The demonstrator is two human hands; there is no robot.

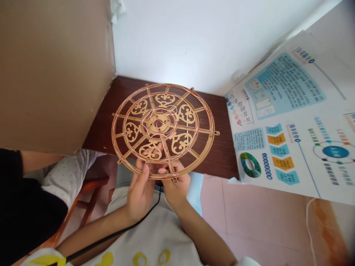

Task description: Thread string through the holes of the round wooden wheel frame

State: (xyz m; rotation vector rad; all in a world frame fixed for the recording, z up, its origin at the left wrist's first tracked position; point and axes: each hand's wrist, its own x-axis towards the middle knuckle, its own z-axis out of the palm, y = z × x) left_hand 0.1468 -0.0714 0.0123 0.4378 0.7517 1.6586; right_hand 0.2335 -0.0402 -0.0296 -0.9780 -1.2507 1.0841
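A round, gold-coloured openwork frame (160, 125) with scroll ornaments is held tilted above the dark brown tabletop (222, 147). Thin red and white wires (169, 111) run along its rings and spokes and loop loosely near the hub. My left hand (141, 192) grips the near rim from the left, thumb on top, some fingers showing beneath through the openings. My right hand (175, 184) is closed on the near rim just to the right, by a small tab. Parts of both hands are hidden under the frame.
A brown panel (52, 74) stands at the left, a white wall (177, 44) behind. Printed sheets (277, 118) hang at the right. Another person's dotted clothing (63, 175) and a wooden stool (90, 199) are at lower left. A black cable (124, 229) crosses my lap.
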